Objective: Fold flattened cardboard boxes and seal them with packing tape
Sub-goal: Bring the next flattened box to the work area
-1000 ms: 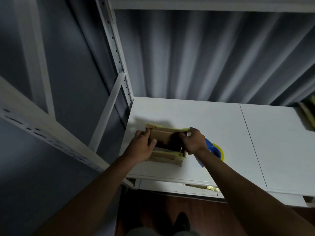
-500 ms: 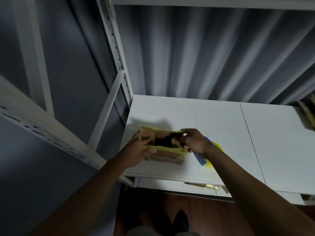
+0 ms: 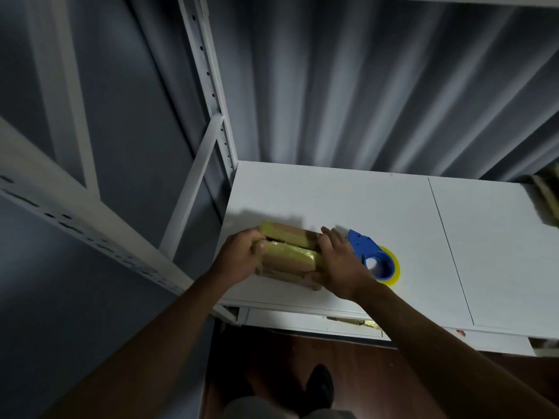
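On white table, both hands holding box.

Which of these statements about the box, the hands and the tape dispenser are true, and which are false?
1. Both hands touch the cardboard box. True.
2. The right hand holds the tape dispenser. False: the dispenser lies on the white table, beside that hand.
3. The two top flaps are folded down, with a dark gap between them. True.
4. The left hand rests flat on the table. False: it grips the box's left end.
5. The dispenser is red. False: blue, with a yellow roll.
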